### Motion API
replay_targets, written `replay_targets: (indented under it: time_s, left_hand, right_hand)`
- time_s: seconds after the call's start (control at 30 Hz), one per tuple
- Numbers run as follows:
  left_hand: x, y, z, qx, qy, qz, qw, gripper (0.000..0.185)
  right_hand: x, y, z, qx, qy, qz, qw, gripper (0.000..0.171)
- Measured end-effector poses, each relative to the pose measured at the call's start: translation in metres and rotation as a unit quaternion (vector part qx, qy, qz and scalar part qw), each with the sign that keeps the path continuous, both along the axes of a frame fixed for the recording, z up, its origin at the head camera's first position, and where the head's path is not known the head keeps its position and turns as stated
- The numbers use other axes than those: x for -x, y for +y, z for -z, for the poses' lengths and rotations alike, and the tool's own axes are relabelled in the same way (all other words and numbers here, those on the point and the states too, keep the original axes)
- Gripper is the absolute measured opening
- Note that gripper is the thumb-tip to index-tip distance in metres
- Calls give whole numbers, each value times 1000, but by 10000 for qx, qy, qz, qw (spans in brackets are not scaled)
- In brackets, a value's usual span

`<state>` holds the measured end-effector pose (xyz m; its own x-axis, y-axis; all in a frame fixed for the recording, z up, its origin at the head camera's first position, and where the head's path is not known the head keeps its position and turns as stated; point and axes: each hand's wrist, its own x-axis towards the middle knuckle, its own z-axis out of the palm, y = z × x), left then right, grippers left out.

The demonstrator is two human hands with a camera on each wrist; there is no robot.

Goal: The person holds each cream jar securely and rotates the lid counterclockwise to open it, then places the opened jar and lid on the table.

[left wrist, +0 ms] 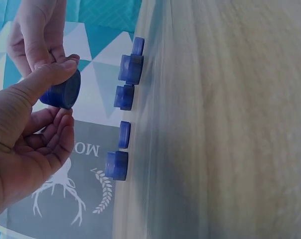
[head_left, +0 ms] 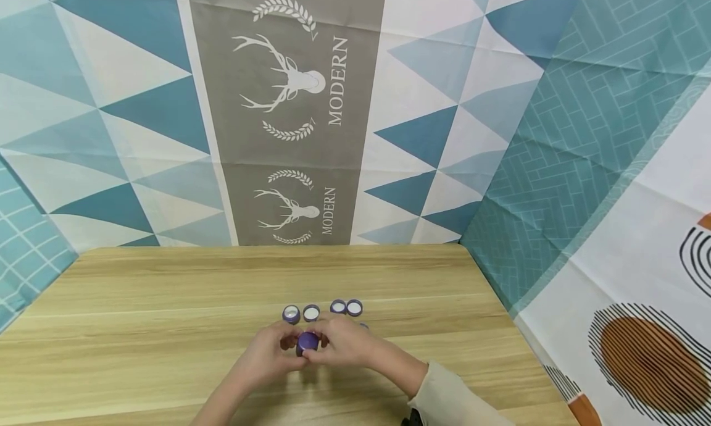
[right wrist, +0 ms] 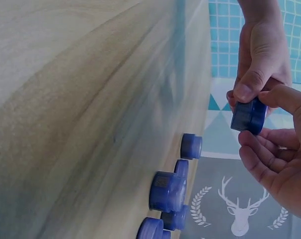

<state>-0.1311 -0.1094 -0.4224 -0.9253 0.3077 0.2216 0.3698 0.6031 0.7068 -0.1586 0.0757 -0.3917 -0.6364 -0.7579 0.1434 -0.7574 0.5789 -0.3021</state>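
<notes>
Both hands, left hand (head_left: 270, 354) and right hand (head_left: 345, 341), pinch 1 small purple jar (head_left: 307, 341) above the tabletop (head_left: 139, 327); it looks light, stiff and smooth, best gripped round its sides, with 4 open jars (head_left: 322, 310) beyond

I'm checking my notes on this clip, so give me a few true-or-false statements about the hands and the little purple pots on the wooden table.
1. Both hands hold one small round purple pot between them. True: the left hand and the right hand both pinch it.
2. The held pot rests on the wooden table. False: the wrist views show it lifted clear of the table.
3. Four open purple pots with white insides stand in a row beyond the hands. True.
4. The row of pots stands at the table's far edge, against the patterned backdrop. False: it stands close to the hands, with bare wood beyond it.
</notes>
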Motion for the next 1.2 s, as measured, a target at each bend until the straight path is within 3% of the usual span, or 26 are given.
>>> replay_targets:
  time_s: [0.2,0.3,0.43,0.67,0.83,1.03,1.2]
  left_hand:
    - [1,0,-1,-43,35,66,10000,29]
    - [2,1,-2,-71,-74,-38,9999,28]
    - [3,2,-3,-153,-217,-177,9995,30]
    - [3,4,-4,-62,-121,-139,9998,33]
    - [2,3,-6,-78,-122,-61,9999,34]
    - [3,4,-7,-237,-310,-197,9990,33]
    - [2,5,-7,-132,-250,-242,9993,34]
  right_hand:
    - [2,3,-4,-11,-160,-82,9998,38]
    - [4,4,-6,247,-436,82,9987,39]
    - [5,4,-8,405,-425,287,9979,37]
    - [5,3,-13,189,-318,101,9993,27]
    - [4,4,-16,84,-344,-82,9993,35]
    - [4,5,-18,142,-398,162,9990,36]
    - [4,3,-19,-33,-405,149,9991,30]
